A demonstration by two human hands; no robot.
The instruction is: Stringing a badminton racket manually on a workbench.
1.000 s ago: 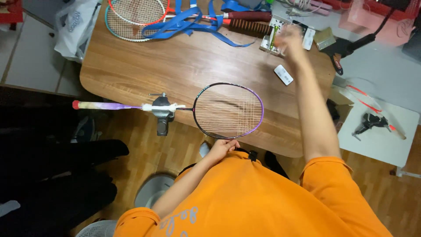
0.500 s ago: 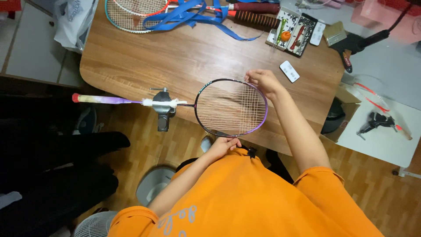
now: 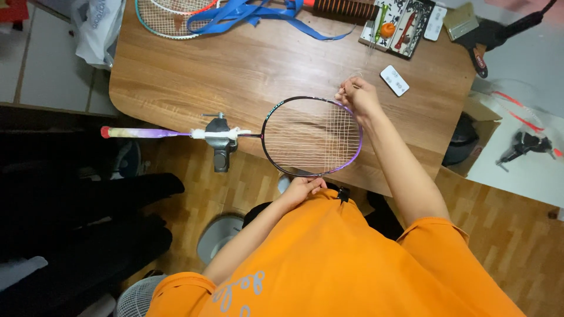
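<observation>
Two hands — left hand (image 3: 303, 188), right hand (image 3: 357, 95) — grip one racket (image 3: 311, 136).

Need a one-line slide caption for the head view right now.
Left hand steadies clamped badminton racket at near rim; right hand pinches string at far rim.

Spare rackets (image 3: 170, 14) cut off by top edge, string pinched in right hand (image 3: 356, 97) too thin to trace, left hand (image 3: 302, 189) fingertips hidden under racket frame (image 3: 311, 136)
</observation>
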